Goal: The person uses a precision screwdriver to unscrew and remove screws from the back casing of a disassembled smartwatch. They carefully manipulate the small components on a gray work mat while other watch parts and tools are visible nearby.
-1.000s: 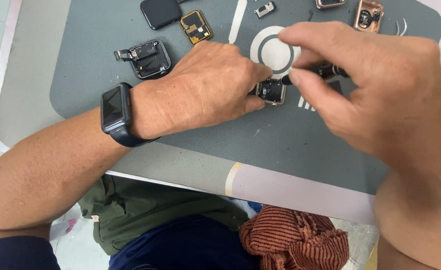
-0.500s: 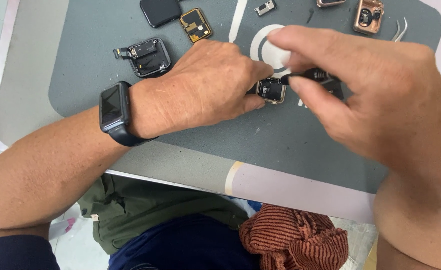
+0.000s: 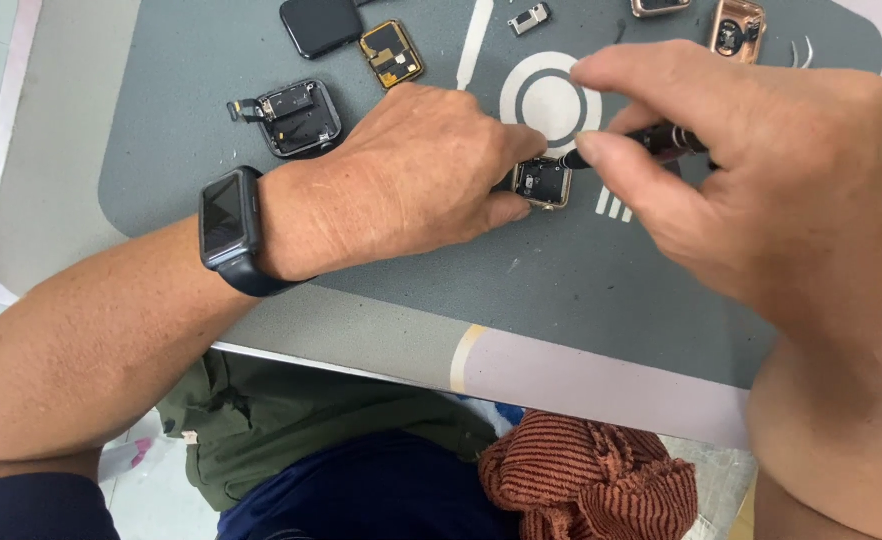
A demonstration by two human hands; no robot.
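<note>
Left hand [image 3: 411,190] flat on the grey mat [image 3: 161,120], fingers pinched together on a small gold watch case [image 3: 542,183] at the fingertips. Right hand [image 3: 761,190] just beside, fingers clamped on a thin black tool [image 3: 651,143], maybe a screwdriver, with the tip touching the top edge of the case. Past the left fingers, a white ring mark [image 3: 551,98]. Behind the left knuckles, an open black watch body [image 3: 301,118]. Black smartwatch [image 3: 226,215] on the left wrist. Mat on the counter [image 3: 581,370].
</note>
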